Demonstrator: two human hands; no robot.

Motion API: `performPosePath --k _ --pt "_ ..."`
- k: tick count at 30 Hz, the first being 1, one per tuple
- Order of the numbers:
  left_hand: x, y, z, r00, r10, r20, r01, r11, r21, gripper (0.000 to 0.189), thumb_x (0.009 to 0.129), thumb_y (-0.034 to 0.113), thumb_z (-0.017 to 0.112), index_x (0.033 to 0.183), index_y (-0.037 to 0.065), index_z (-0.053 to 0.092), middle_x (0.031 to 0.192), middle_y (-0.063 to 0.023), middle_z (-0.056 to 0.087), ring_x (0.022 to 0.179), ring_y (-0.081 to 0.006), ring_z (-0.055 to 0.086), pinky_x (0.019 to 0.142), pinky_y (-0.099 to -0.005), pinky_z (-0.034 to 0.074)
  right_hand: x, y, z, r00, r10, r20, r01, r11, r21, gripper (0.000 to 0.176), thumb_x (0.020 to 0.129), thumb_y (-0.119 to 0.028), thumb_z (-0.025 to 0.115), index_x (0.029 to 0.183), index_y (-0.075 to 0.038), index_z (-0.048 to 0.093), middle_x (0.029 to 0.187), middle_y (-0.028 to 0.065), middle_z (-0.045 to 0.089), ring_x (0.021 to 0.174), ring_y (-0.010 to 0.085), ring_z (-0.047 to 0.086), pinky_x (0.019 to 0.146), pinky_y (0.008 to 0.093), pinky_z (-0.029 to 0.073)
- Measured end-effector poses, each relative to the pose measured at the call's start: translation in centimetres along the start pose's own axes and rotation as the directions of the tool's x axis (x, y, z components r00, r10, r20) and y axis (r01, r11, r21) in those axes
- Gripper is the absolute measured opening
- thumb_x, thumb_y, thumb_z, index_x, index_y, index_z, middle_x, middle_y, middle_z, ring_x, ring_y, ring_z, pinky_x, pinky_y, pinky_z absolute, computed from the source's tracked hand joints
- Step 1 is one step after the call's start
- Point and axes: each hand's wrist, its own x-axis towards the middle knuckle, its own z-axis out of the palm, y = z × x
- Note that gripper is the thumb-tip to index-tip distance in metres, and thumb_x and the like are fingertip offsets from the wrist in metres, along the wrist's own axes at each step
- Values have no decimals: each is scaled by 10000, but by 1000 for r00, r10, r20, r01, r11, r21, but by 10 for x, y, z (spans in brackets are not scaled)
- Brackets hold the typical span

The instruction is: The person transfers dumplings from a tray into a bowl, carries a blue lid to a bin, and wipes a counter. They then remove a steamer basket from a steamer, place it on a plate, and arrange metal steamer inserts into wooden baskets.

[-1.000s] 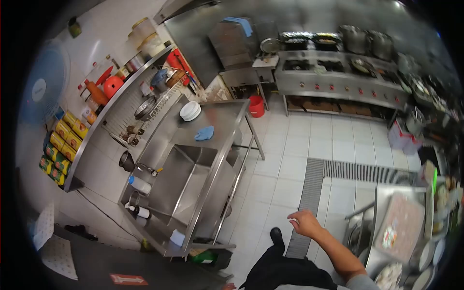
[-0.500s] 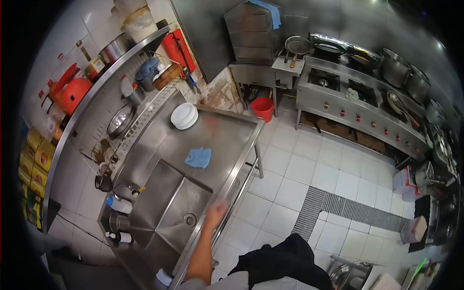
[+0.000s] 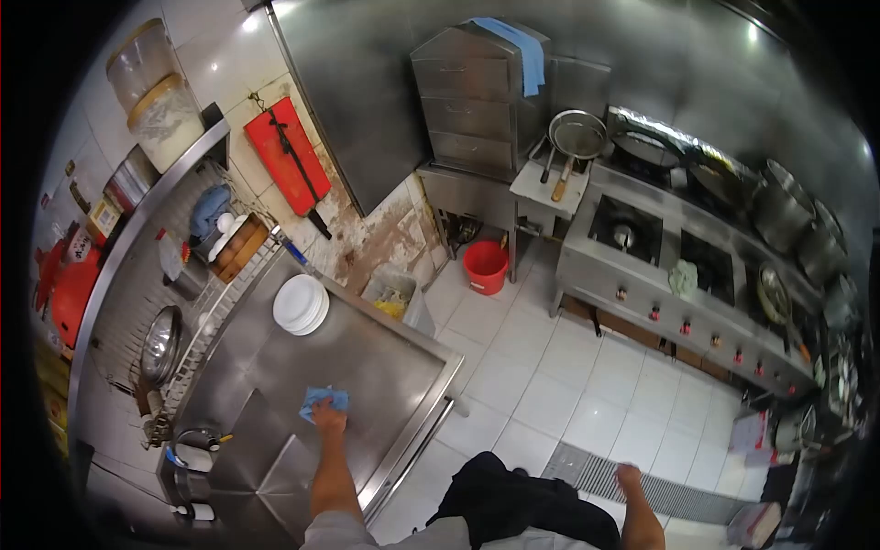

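Observation:
My left hand is on a crumpled blue cloth lying on the steel counter, its fingers closed on the cloth. The cloth is just beyond the sink basin. Farther back on the same counter stands a stack of white plates. Out over the tiled floor at my right side, my right hand is loosely curled, with nothing visible in it.
A wall shelf with containers overhangs the counter's left side. A bin and a red bucket are past the counter's far end. The stove stands across the floor, which has a drain grate.
My left hand has come into view onto the blue cloth and grips it. My right hand has entered view at the lower right. The view has shifted toward the counter's far end.

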Motion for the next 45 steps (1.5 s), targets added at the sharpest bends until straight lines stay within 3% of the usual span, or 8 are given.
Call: performPosePath --k 2,8,13,18,25,27,37,45 --pt "7 25 14 999 -34 -24 33 999 -19 542 729 216 723 1264 190 635 1440 -198 443 1352 -377 369 1082 -512 344 84 -133 -114 908 411 -78 -330 818 471 232 943 -209 561 1043 -43 688 768 93 695 552 184 645 460 309 498" --pt "38 113 34 977 -31 -212 6 993 -120 486 738 154 699 1222 190 667 1418 -223 411 1259 -413 396 1076 -500 345 269 -343 -223 960 -45 -275 162 893 420 215 926 -135 568 1097 -87 689 826 98 728 689 166 687 632 313 553" --pt "61 223 41 952 114 -284 -166 972 -168 482 705 170 731 1182 129 674 1379 -205 434 1219 -409 405 1060 -501 351 375 -434 -229 927 -185 325 80 947 312 242 921 -163 615 1129 -62 687 894 74 712 762 152 665 669 306 529" --pt "8 247 34 968 56 -245 -115 965 -234 338 662 186 776 977 100 687 1212 -205 501 1171 -401 442 999 -506 375 498 -549 -275 907 -411 91 381 893 238 272 923 -235 628 1139 -80 684 937 64 728 871 169 672 780 343 522" --pt "-121 211 59 994 -100 -45 88 969 -229 307 560 297 915 737 135 724 930 -176 646 964 -352 604 857 -493 453 693 -795 -375 488 -811 -323 872 467 146 308 854 -145 669 1147 -57 639 1198 183 607 1096 344 601 964 407 478" --pt "-160 222 46 979 -202 32 205 972 -112 325 855 228 639 1130 66 701 1100 -132 699 907 -350 635 833 -500 527 739 -859 -407 357 -829 -430 921 389 15 439 871 -172 655 1280 -66 534 1326 188 514 1205 362 540 995 444 458" --pt "-165 217 115 884 -141 -445 320 877 358 440 889 350 646 1187 26 645 1034 -207 679 778 -419 623 589 -558 470 779 -956 -399 795 -543 -271 511 840 -183 505 925 -270 586 1366 -49 479 1358 211 495 1151 400 593 958 456 502" --pt "-135 179 103 845 -534 -9 523 825 214 565 750 594 688 1016 97 716 828 -108 714 706 -303 673 592 -452 522 642 -971 -345 771 -635 -46 609 756 -241 497 899 -136 547 1364 22 469 1164 209 592 958 356 691 834 443 568"
